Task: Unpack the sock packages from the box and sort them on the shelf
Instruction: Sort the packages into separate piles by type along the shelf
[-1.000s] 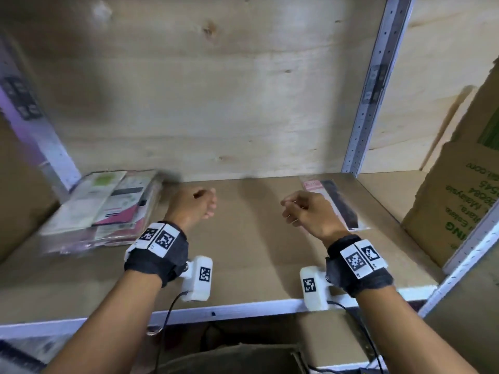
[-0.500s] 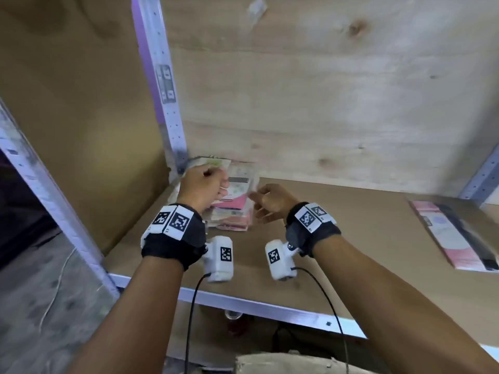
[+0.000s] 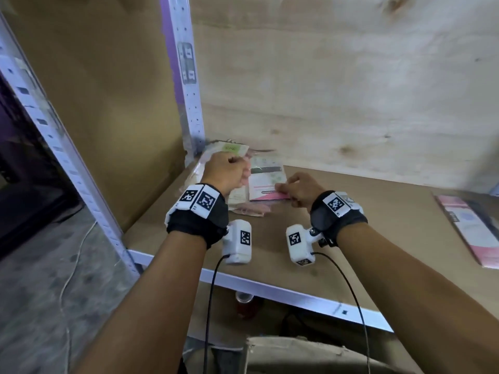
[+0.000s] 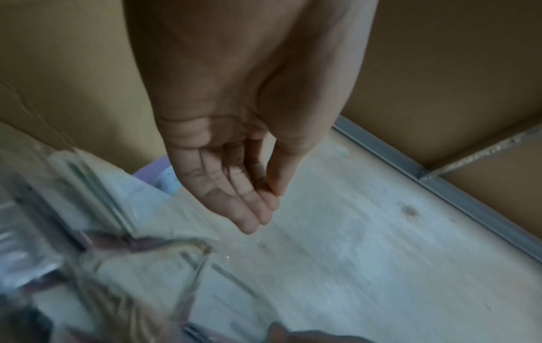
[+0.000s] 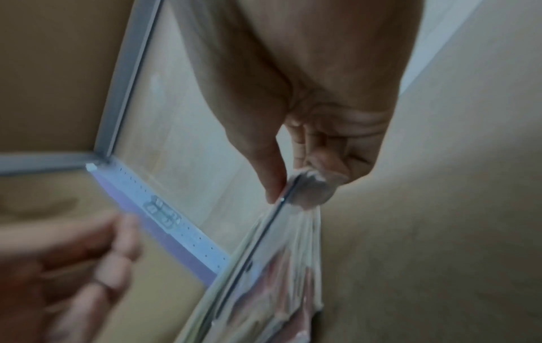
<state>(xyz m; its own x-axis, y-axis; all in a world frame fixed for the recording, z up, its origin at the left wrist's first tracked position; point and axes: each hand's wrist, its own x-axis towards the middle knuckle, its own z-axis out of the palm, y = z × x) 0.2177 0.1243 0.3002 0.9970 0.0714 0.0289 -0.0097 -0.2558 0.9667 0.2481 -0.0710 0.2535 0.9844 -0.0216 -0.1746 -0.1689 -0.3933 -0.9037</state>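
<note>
sock packages (image 4: 88, 266) motion-blurred, single package (image 3: 475, 230) cut by right edge

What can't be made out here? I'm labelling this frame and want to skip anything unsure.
- Number of packages in the stack: head view, both hands cover part of it; wrist views are blurred.
- Print on the stack: too small in the head view.
- Left hand: fingers straight and holding nothing in its wrist view; contact with the stack is hidden in the head view.
- Single package at right: cut off by the frame edge.
- Right hand pinches a package edge; which layer is blurred.
</note>
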